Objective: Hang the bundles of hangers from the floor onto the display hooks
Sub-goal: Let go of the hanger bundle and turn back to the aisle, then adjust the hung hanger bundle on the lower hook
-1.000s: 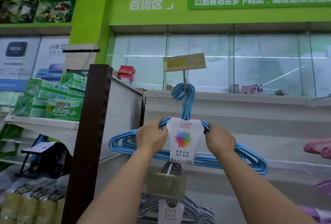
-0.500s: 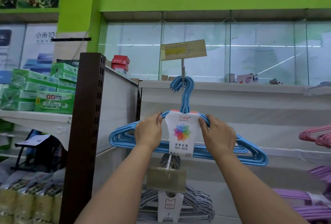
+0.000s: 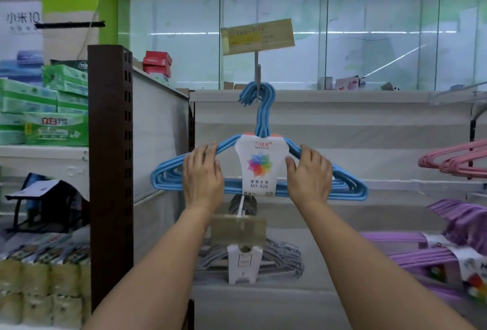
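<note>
A bundle of blue hangers (image 3: 345,184) with a white label (image 3: 261,166) hangs in front of me, its hooks looped over the display hook (image 3: 258,74) under a yellow price tag (image 3: 257,37). My left hand (image 3: 203,174) rests on the bundle's left shoulder. My right hand (image 3: 309,174) rests on the right shoulder, its thumb beside the label. The fingers of both hands lie nearly straight against the hangers.
A grey hanger bundle (image 3: 284,258) hangs on a lower hook behind a tan tag (image 3: 237,229). Purple bundles (image 3: 432,253) and pink hangers (image 3: 453,158) hang at the right. A brown perforated post (image 3: 110,171) stands at the left, with green boxes (image 3: 55,129) on a shelf beyond it.
My fingers, curled round the blue bundle's shoulders before, have straightened. The bundle's hooks have stayed on the display hook. My view has tilted downward.
</note>
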`<control>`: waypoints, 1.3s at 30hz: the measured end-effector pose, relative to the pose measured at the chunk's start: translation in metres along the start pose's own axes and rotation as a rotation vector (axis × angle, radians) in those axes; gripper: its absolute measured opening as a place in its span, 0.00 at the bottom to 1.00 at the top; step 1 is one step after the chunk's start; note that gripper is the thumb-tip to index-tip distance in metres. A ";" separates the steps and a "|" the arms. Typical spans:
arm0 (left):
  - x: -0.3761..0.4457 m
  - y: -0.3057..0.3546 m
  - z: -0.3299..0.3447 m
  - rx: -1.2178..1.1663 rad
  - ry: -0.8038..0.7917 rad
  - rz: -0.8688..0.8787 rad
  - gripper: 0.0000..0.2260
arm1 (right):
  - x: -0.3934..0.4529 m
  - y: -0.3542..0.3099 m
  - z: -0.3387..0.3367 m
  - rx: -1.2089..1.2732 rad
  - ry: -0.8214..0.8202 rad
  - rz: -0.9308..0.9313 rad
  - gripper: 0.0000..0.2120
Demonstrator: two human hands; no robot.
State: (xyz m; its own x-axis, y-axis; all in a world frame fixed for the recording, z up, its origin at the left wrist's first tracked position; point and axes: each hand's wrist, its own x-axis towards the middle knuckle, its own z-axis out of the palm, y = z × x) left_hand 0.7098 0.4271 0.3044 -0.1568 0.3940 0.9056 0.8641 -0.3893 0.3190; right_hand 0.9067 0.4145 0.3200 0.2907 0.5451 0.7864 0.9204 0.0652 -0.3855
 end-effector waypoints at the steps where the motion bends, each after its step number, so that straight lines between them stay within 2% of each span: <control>1: -0.006 -0.002 -0.002 -0.003 -0.011 -0.025 0.19 | -0.005 0.001 0.000 -0.009 -0.005 -0.007 0.25; 7: -0.033 0.000 -0.018 -0.027 -0.040 -0.126 0.21 | -0.033 0.006 -0.009 0.020 -0.104 0.027 0.27; 9: -0.049 0.006 -0.024 -0.048 -0.067 -0.232 0.22 | -0.045 0.012 -0.015 0.028 -0.114 0.013 0.27; 11: -0.070 0.009 -0.027 -0.048 -0.131 -0.338 0.25 | -0.063 0.021 -0.022 0.061 -0.138 0.004 0.25; 13: -0.097 0.014 -0.028 -0.018 -0.190 -0.359 0.28 | -0.084 0.030 -0.027 0.114 -0.198 0.008 0.24; 16: -0.138 0.028 -0.027 -0.046 -0.210 -0.412 0.17 | -0.123 0.047 -0.034 0.150 -0.276 0.048 0.21; 19: -0.177 0.045 -0.024 -0.030 -0.305 -0.467 0.17 | -0.162 0.068 -0.041 0.132 -0.332 0.051 0.20; 25: -0.272 0.082 -0.017 -0.032 -0.622 -0.482 0.18 | -0.237 0.121 -0.055 0.136 -0.433 0.116 0.21; 29: -0.331 0.108 -0.004 -0.085 -0.780 -0.478 0.19 | -0.281 0.165 -0.070 0.027 -0.501 0.207 0.20; 39: -0.431 0.202 0.027 -0.231 -1.108 -0.343 0.17 | -0.381 0.287 -0.127 -0.188 -0.538 0.596 0.20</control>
State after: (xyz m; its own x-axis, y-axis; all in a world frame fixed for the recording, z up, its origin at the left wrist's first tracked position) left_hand 0.9652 0.2015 -0.0288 0.2347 0.9701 0.0622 0.7331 -0.2187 0.6440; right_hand 1.0927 0.1192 -0.0291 0.6231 0.7731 0.1186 0.6938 -0.4762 -0.5403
